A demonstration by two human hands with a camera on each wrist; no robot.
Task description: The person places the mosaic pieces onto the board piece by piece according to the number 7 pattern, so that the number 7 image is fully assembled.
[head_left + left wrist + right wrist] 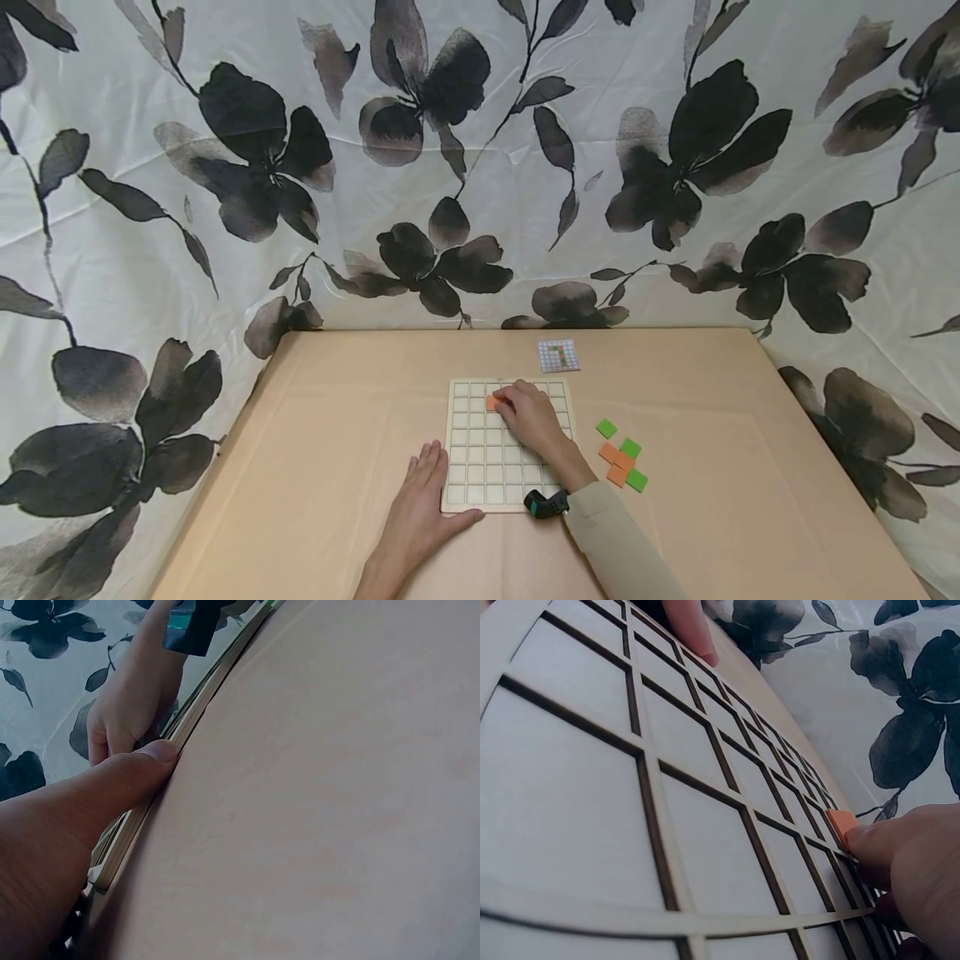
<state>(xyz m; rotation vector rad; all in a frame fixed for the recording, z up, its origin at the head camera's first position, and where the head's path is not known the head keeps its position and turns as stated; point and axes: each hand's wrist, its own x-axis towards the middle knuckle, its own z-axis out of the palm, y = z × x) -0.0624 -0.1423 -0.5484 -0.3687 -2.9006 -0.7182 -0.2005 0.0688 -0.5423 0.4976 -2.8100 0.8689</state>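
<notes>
A pale square-grid board [476, 456] lies on the table, its cells white inside raised wooden lines. Near its far edge my right hand [531, 415] pinches an orange square tile [492, 402], thumb and fingertips right at it. The right wrist view shows the same orange tile [841, 825] standing slightly tilted over the grid beside the thumb [877, 844]. My left hand [423, 504] lies with straight fingers along the board's left edge, its thumb touching the front edge. In the left wrist view that thumb [142, 776] presses the board's wooden side [124, 855].
Right of the board lie loose tiles, green ones [636, 480] and orange ones [617, 476], some overlapping. A small card [558, 356] printed with a coloured grid pattern is behind the board. Floral cloth [420, 192] hangs beyond the table's [360, 392] far edge.
</notes>
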